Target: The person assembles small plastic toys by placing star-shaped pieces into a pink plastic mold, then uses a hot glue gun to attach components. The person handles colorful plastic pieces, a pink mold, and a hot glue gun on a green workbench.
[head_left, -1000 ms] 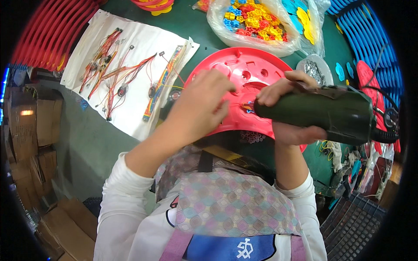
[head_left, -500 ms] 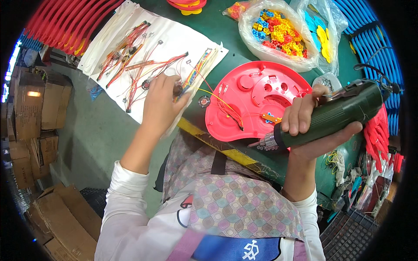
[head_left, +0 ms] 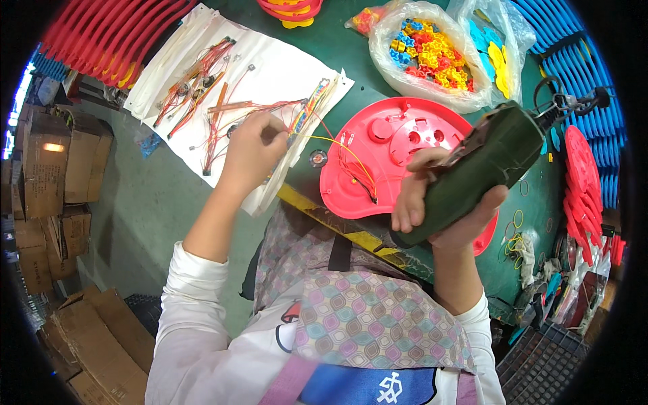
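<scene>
My right hand (head_left: 422,196) grips a dark green electric screwdriver (head_left: 472,169), held tilted over the right part of a red plastic shell (head_left: 358,135). Its tip is hidden from view. Over the near edge of a white sheet (head_left: 270,64), my left hand (head_left: 253,152) is closed in a pinch at the end of a thin yellow wire (head_left: 337,140). The wire runs across into the shell, where a small black connector (head_left: 374,199) lies. Bundles of red wires with small boards (head_left: 229,106) rest on the sheet. A small round speaker (head_left: 318,158) lies between sheet and shell.
Beyond the shell stands a clear bag of coloured star-shaped pieces (head_left: 435,54). Blue curved parts (head_left: 584,88) are stacked at the right, red ones (head_left: 115,40) at the far left. Cardboard boxes (head_left: 47,155) stand on the floor. Yellow-black tape (head_left: 317,216) marks the table edge.
The screwdriver has swung left and turned, its bit no longer showing. My left hand's fingers have curled in, and the dark round part at them is out of sight. The sheet has shifted slightly.
</scene>
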`<action>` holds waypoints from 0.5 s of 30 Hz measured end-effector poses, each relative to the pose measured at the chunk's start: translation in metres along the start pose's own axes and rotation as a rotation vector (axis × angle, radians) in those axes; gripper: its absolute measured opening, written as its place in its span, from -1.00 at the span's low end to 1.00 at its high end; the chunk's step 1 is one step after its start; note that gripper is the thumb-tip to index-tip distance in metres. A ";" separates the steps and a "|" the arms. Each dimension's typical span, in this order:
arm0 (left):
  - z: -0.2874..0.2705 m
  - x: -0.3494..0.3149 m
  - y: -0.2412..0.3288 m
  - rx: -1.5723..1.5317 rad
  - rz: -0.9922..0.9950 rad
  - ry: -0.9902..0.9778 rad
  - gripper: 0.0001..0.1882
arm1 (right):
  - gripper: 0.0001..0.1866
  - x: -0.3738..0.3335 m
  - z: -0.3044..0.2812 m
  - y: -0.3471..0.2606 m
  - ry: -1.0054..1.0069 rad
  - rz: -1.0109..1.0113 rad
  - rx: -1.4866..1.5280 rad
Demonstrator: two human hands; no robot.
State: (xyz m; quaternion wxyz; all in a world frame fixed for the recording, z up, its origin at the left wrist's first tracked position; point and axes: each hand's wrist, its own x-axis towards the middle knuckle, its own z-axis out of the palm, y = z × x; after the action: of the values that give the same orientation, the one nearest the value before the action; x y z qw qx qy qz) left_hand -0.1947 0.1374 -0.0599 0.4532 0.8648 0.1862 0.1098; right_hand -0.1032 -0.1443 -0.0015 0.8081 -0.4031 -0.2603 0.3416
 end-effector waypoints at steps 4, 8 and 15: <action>-0.007 -0.005 0.021 -0.613 -0.146 -0.094 -0.90 | 0.19 0.004 0.011 0.011 0.068 0.043 0.005; -0.007 -0.010 0.041 -0.842 -0.190 -0.237 -0.89 | 0.16 0.018 0.014 0.010 -0.035 0.232 -0.090; -0.012 -0.017 0.052 -1.112 -0.181 -0.330 -0.88 | -0.14 0.021 0.031 0.007 0.005 0.374 -0.173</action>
State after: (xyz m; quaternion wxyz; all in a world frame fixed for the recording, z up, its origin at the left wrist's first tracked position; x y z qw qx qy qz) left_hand -0.2033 0.1120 -0.0102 0.8694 0.4835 0.1004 0.0157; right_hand -0.1144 -0.1105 0.0122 0.6936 -0.5133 -0.2075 0.4609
